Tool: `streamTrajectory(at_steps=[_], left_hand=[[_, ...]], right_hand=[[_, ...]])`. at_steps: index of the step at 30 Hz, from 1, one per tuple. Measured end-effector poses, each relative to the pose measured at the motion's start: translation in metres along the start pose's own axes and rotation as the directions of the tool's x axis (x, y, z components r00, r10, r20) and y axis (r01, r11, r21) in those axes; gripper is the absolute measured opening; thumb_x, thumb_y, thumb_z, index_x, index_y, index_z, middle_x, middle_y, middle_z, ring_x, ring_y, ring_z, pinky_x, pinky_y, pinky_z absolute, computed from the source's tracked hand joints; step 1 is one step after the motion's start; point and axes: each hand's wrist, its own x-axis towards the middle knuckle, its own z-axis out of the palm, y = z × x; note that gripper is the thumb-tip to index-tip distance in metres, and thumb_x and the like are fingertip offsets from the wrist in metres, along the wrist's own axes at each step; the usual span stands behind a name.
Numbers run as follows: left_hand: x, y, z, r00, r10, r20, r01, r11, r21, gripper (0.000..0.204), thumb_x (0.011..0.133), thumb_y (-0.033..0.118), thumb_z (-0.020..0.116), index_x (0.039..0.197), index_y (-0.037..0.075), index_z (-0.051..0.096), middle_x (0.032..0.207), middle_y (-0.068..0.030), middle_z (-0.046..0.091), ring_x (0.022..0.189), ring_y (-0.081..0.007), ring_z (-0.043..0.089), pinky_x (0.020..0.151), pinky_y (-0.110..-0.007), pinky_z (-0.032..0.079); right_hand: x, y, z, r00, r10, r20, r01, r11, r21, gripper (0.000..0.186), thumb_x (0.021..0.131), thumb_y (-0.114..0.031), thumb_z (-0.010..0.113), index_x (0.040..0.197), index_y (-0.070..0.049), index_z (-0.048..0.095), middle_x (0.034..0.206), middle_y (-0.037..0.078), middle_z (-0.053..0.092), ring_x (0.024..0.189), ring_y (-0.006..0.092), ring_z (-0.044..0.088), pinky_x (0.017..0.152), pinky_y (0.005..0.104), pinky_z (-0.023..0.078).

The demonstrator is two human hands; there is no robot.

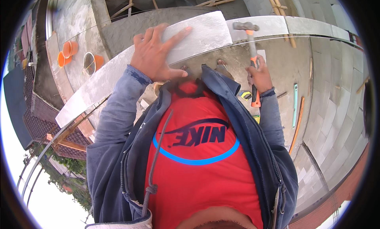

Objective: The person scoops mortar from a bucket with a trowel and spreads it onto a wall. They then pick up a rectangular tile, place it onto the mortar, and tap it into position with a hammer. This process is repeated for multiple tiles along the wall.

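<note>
My left hand (156,55) lies spread on top of a long, pale grey lightweight block (206,33), fingers apart and gripping nothing. The block forms part of a low wall course, with more pale blocks (259,26) continuing to its right. In my right hand (260,75) is a hammer (252,45) with an orange and black handle. Its metal head is up by the block just right of the one under my left hand; whether it touches is unclear. A thin string (221,49) runs along the near edge of the blocks.
Orange buckets (93,63) stand on the concrete beyond the wall at left. A teal spirit level (295,106) and an orange strip (297,125) lie at right, near a tall block wall (336,78). Bamboo poles (276,3) show at the far side.
</note>
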Motion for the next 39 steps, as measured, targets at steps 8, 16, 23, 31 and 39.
streamTrajectory(at_steps=[8, 16, 23, 31, 39], left_hand=[[0.002, 0.000, 0.000, 0.999, -0.012, 0.033, 0.011, 1.000, 0.026, 0.121, 0.057, 0.086, 0.081, 0.163, 0.041, 0.045, 0.148, -0.0206, 0.050, 0.131, -0.0416, 0.051, 0.107, -0.058, 0.037], [-0.001, -0.002, 0.002, 1.000, -0.025, 0.016, 0.025, 1.000, -0.002, 0.121, 0.056, 0.085, 0.082, 0.163, 0.042, 0.045, 0.148, -0.0204, 0.050, 0.132, -0.0424, 0.050, 0.108, -0.059, 0.036], [0.000, -0.001, 0.001, 0.999, -0.033, 0.008, 0.033, 0.999, -0.021, 0.120, 0.056, 0.084, 0.083, 0.162, 0.043, 0.045, 0.149, -0.0193, 0.049, 0.132, -0.0416, 0.049, 0.109, -0.059, 0.035], [-0.026, -0.002, 0.005, 0.984, -0.159, -0.084, 0.162, 0.987, 0.025, 0.117, 0.062, 0.097, 0.068, 0.163, 0.043, 0.043, 0.167, -0.0209, 0.036, 0.156, -0.0444, 0.030, 0.120, -0.071, 0.020], [-0.192, -0.053, 0.022, 0.631, -0.771, -0.089, 0.772, 0.613, 0.169, 0.094, 0.087, 0.091, 0.051, 0.166, 0.042, 0.036, 0.178, -0.0151, 0.019, 0.165, -0.0417, 0.011, 0.121, -0.081, 0.005]], right_hand=[[-0.001, 0.009, 0.006, 0.995, 0.007, 0.103, 0.003, 0.995, -0.102, 0.061, 0.092, 0.001, 0.060, 0.148, -0.011, 0.039, 0.064, 0.002, 0.049, 0.040, 0.0123, 0.046, 0.038, 0.0299, 0.039], [-0.004, -0.002, -0.005, 0.997, 0.011, 0.077, -0.012, 1.000, 0.008, 0.056, 0.090, 0.001, 0.062, 0.142, -0.007, 0.042, 0.068, 0.002, 0.051, 0.042, 0.0120, 0.048, 0.040, 0.0304, 0.041], [-0.009, -0.012, -0.005, 0.990, 0.019, 0.143, -0.013, 0.999, -0.042, 0.056, 0.090, 0.003, 0.062, 0.142, -0.006, 0.044, 0.068, 0.002, 0.051, 0.042, 0.0109, 0.047, 0.040, 0.0288, 0.039], [-0.006, 0.014, -0.043, 1.000, 0.012, 0.029, -0.010, 0.995, -0.100, 0.057, 0.095, -0.001, 0.064, 0.147, -0.009, 0.044, 0.068, 0.002, 0.052, 0.043, 0.0127, 0.050, 0.040, 0.0288, 0.039], [0.014, 0.085, -0.154, 0.943, 0.158, -0.292, -0.137, 0.986, 0.092, 0.033, 0.098, -0.014, 0.062, 0.130, -0.011, 0.053, 0.071, 0.001, 0.049, 0.050, 0.0129, 0.049, 0.045, 0.0322, 0.045]])
